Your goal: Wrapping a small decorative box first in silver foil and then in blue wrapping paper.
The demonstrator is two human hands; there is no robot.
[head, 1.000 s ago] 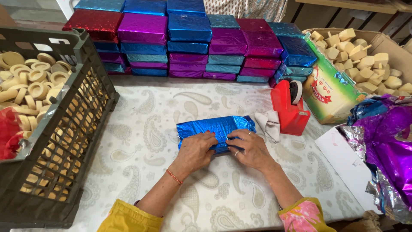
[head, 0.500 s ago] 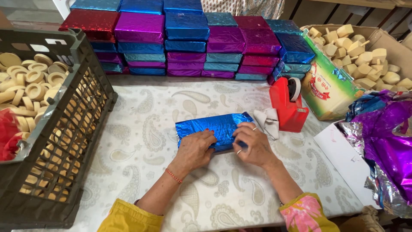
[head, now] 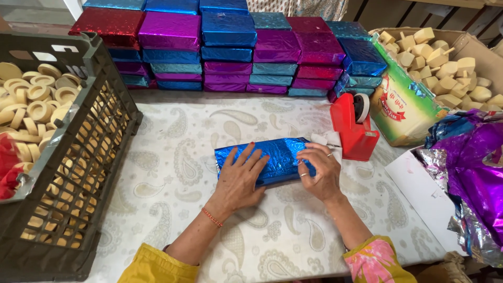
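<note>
A box wrapped in shiny blue foil point(head: 280, 155) lies flat on the paisley-patterned tablecloth point(head: 178, 167) in the middle of the view. My left hand point(head: 241, 178) rests flat on the box's left half with fingers spread. At the box's right end my right hand point(head: 319, 170) presses the foil with bent fingers. A red tape dispenser point(head: 353, 128) stands just right of the box, beyond my right hand.
Stacks of foil-wrapped boxes point(head: 230, 47) in red, purple and blue line the back. A dark plastic crate point(head: 78, 173) of pale round pieces stands on the left. A carton point(head: 419, 99) of pale blocks and loose purple and blue foil sheets point(head: 477, 167) lie on the right.
My left hand has spread flatter over the box. My right hand has shifted slightly along the box's right end. The box stays in place.
</note>
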